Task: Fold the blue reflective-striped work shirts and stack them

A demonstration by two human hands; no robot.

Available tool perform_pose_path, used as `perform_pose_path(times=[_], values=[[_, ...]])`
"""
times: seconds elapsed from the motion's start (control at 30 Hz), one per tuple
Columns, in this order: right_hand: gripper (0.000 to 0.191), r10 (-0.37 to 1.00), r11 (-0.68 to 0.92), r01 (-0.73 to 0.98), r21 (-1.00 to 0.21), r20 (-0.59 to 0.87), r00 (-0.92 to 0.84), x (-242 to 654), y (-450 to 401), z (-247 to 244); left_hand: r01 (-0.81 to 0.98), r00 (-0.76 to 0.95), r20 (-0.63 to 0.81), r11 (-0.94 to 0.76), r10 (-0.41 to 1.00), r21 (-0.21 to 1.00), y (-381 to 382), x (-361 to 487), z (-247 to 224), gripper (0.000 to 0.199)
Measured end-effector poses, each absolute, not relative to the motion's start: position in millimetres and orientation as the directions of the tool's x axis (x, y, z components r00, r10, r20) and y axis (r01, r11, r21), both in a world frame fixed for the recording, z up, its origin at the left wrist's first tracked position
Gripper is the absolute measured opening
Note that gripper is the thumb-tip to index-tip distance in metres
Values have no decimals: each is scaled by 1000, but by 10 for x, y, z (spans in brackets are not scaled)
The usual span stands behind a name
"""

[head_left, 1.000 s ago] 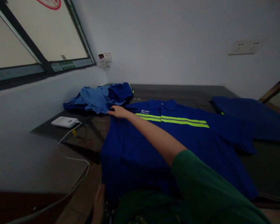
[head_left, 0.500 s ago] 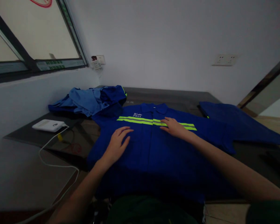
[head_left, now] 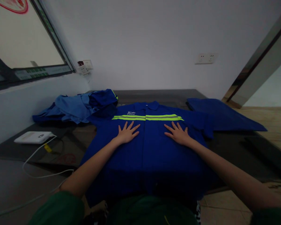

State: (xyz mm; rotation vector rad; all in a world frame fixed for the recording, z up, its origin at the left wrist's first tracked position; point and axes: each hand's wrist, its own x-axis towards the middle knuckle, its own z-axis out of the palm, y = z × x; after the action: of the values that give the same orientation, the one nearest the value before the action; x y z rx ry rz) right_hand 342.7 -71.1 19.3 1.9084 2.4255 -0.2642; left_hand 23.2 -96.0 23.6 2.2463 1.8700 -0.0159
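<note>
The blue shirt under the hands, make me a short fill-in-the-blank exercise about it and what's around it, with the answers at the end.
1. The left hand and the right hand rest palms ____ on the blue shirt.
2. The white lettering on the shirt's chest sits nearer the ____ hand.
3. The flat device on the dark table has a ____ casing.
4. The person's sleeves are ____ in colour.

Missing words: down; left; white; green.
</note>
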Motion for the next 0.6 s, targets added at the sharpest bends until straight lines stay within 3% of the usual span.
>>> perform_pose_path(times=[0.33, 0.6], values=[[63, 949, 254, 960, -115, -161, -271, 3533, 320, 170, 978, 170, -126, -151, 977, 147, 72, 330, 159, 60], [59, 945, 320, 943, -94, -35, -324, 3458, 486, 217, 964, 216, 124, -231, 969, 128, 10, 347, 252, 49]])
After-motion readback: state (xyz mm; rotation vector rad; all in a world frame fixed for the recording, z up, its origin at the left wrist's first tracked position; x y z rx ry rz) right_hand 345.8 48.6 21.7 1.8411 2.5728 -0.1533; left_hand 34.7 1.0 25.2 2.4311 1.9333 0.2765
